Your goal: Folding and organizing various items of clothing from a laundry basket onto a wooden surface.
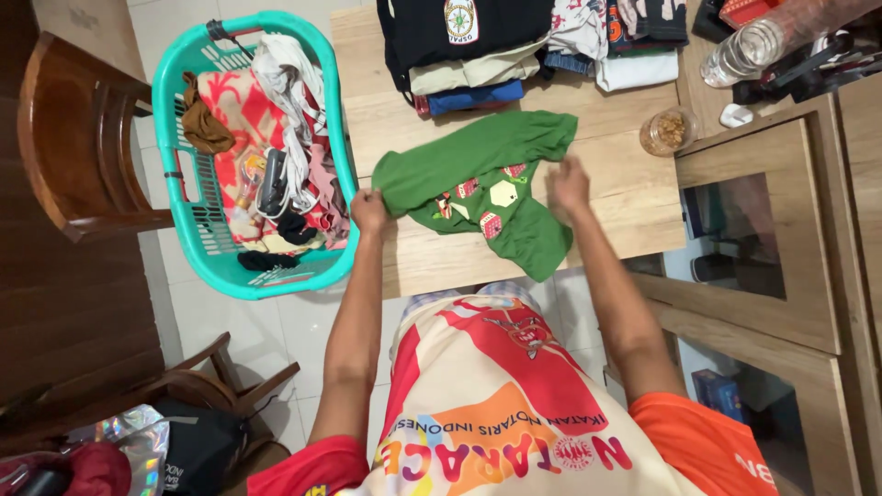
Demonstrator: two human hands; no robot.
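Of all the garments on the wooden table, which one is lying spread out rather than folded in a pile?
The green shirt, held by the left hand and right hand. The other garments sit folded in piles at the table's far edge.

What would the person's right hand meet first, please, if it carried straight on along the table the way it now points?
Probably the green shirt it rests on, under the right hand, then bare wooden table, then the stack of folded clothes at the far edge; depth is hard to judge.
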